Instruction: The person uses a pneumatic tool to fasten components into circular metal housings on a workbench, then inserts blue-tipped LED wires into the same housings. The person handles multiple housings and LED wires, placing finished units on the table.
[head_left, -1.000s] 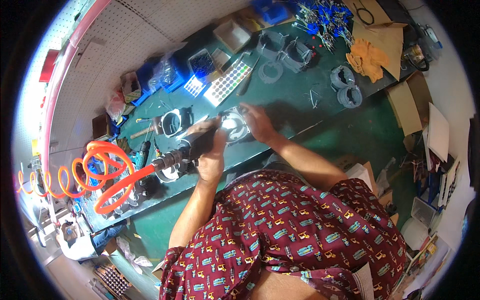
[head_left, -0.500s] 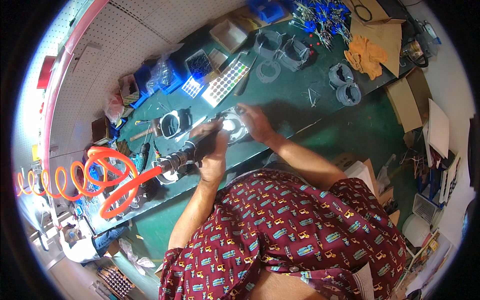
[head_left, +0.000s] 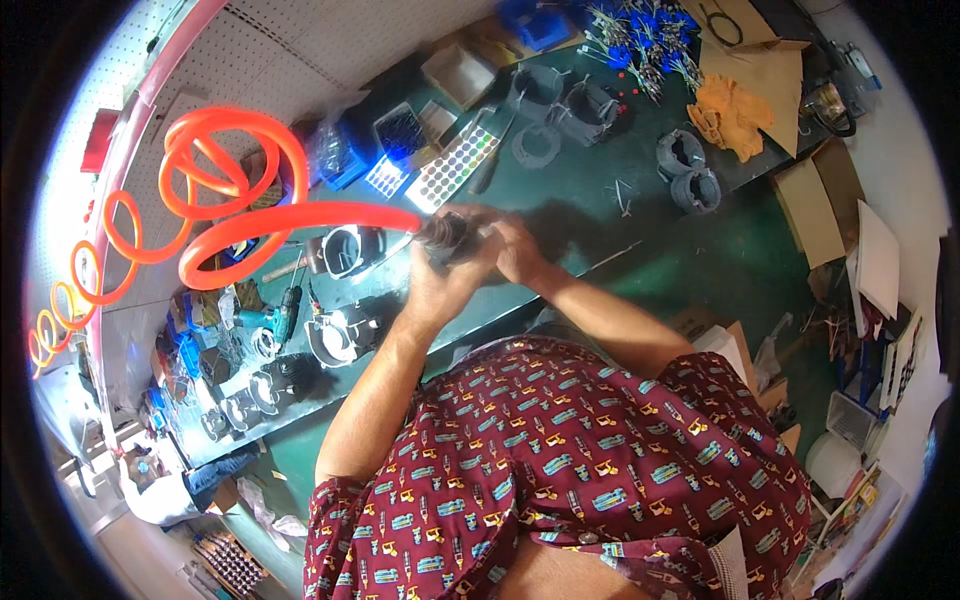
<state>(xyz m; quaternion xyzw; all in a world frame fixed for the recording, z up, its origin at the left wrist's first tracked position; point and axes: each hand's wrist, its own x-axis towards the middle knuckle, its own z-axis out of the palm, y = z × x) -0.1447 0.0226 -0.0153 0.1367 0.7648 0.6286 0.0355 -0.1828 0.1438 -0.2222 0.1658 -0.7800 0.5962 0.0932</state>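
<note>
At the far left, an orange coiled air hose (head_left: pixel 235 190) loops up in front of the pegboard wall (head_left: pixel 300 40) and runs rightward in one thick strand to the hands. Below it, along the left end of the green workbench (head_left: pixel 600 200), lie several small metal housings (head_left: pixel 255 390) and a teal cordless drill (head_left: pixel 275 318), close together near the front edge. A little further right stand two larger round metal casings, one dark and open-topped (head_left: pixel 350 250), the other pale and shiny (head_left: pixel 335 335) nearer the front edge.

The left hand (head_left: pixel 440 285) is closed around the dark air tool (head_left: pixel 447 230) at the end of the hose, held above the middle of the workbench. The right hand (head_left: pixel 515 250) sits just beside it, fingers curled against the same tool or a small part at its tip; motion blur makes it hard to tell which, so its grip is unclear.

Behind the hands, toward the back edge, a tray of small coloured parts (head_left: pixel 455 165) lies tilted, with a blue bin (head_left: pixel 345 160) to its left. Further right stand grey ring-shaped housings (head_left: pixel 590 105), then two dark wound motor cores (head_left: pixel 690 170) near the right end. An orange cloth (head_left: pixel 735 115) lies on cardboard at the far right corner.
</note>
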